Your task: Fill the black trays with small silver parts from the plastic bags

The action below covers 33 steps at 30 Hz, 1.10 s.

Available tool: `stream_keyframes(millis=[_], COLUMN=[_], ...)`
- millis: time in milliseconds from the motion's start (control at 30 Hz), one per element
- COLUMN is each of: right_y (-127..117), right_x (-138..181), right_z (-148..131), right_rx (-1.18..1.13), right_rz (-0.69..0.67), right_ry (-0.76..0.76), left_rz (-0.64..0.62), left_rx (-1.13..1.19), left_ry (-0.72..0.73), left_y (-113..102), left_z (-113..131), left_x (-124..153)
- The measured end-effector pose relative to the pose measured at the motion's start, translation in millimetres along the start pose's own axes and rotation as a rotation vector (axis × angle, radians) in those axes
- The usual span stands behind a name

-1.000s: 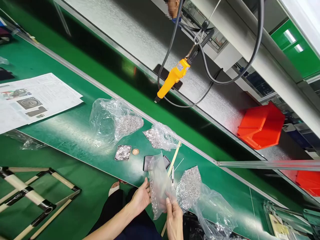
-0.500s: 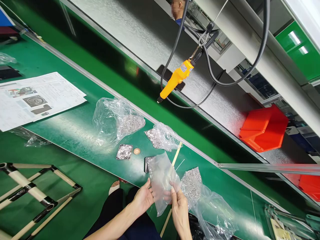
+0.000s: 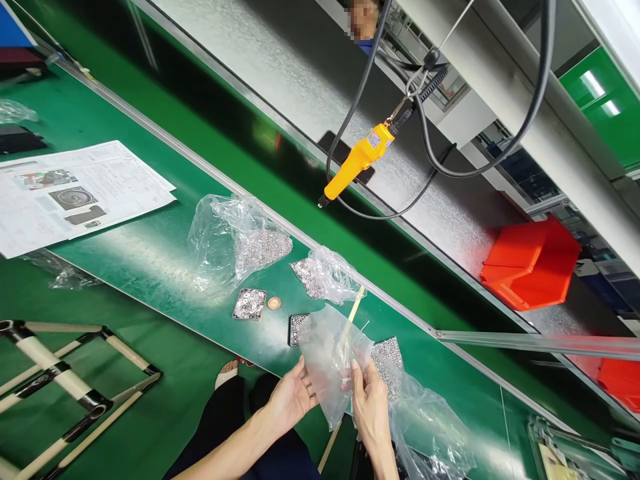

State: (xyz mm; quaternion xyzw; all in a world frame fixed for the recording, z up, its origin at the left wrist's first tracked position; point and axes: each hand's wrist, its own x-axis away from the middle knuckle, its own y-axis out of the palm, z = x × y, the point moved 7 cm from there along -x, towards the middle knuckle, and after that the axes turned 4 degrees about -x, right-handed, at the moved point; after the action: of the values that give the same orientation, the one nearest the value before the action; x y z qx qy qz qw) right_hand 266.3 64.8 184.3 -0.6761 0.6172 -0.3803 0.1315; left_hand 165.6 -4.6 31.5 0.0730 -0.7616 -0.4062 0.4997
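Now both hands (image 3: 373, 403) hold the bag (image 3: 333, 357) higher — seemingly emptier.

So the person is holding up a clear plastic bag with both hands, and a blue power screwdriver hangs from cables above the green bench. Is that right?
Not quite. The power screwdriver hanging from the cables is yellow, not blue, as the head view shows. The rest holds: the left hand and right hand together hold the clear plastic bag up over the green bench.

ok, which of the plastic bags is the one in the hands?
The near-empty clear bag, pinched between left hand and right hand above the table edge. The three others lie on the table, holding heaps of small silvery parts.
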Motion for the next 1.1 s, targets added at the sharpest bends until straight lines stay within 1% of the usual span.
stream_keyframes(millis=[233,333,433,567,667,800,867,967,1100], right_y=[-5,-6,-11,-16,-12,6,17,30,32], right_x=[3,7,15,38,60,82,87,90,97], right_z=[-17,-16,-7,21,58,114,134,147,140], right_rx=[0.035,0.031,-0.051,-0.274,-0.475,-0.615,-0.669,-0.724,-0.682], right_rz=[0.039,0.04,0.064,0.072,0.087,0.156,0.184,0.201,0.213], right_ry=[-0.066,-0.062,-0.012,0.087,0.152,0.201,0.222,0.236,0.21], left_rz=[-0.006,0.002,0.008,-0.009,-0.02,-0.036,-0.057,-0.063,-0.063], left_rx=[-0.03,-0.049,-0.062,-0.064,-0.091,-0.16,-0.201,-0.256,-0.314], left_ry=[-0.01,-0.024,-0.039,-0.018,0.009,0.045,0.05,0.053,0.038], left_y=[4,4,4,5,2,-4,-5,-7,-11], left_z=[-4,-6,-5,0,4,10,13,17,16], left_x=[6,8,8,9,10,7,5,0,-7])
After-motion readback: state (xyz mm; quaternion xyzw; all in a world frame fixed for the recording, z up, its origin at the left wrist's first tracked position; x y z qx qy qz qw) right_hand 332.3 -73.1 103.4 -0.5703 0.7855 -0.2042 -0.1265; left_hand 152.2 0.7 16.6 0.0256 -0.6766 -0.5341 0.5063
